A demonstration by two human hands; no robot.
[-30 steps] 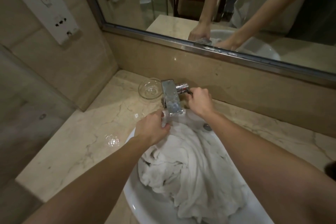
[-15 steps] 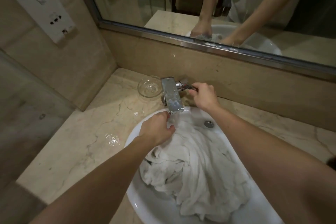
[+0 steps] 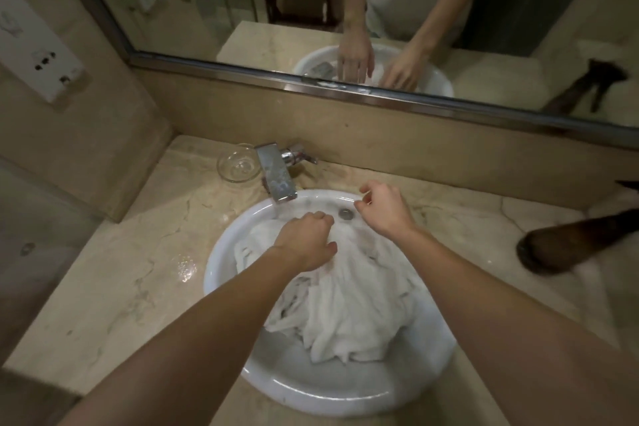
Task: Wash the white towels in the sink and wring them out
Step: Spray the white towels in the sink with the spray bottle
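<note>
the sink (image 3: 221,273) is a white round basin set in a beige marble counter (image 3: 114,287), and it serves as the landmark here. a heap of white towels (image 3: 349,308) lies crumpled inside the sink, filling its middle and reaching toward its near right wall. the left hand (image 3: 304,242) rests on the far left part of the towels, knuckles up, fingers curled down into the wet cloth; whether it actually grips a fold or only presses on it cannot be told. the right hand (image 3: 383,207) hovers over the far right rim of the sink, just beside the drain hole (image 3: 345,213) in the back wall, with fingers loosely bent and nothing in them; it is clear of the towels. the tap (image 3: 276,173) stands at the far left edge of the sink, its flat spout reaching over the rim, and its lever (image 3: 304,156) points right, apart from both hands. a faint blur below the spout may be running water, but that is not certain. a clear glass dish (image 3: 238,162) sits on the counter just left of the tap. a small puddle (image 3: 185,266) glints on the counter left of the sink. a dark furry shape (image 3: 567,245), blurred, lies on the counter well right of the sink. behind the sink a mirror (image 3: 242,10) shows both arms reflected.
</note>
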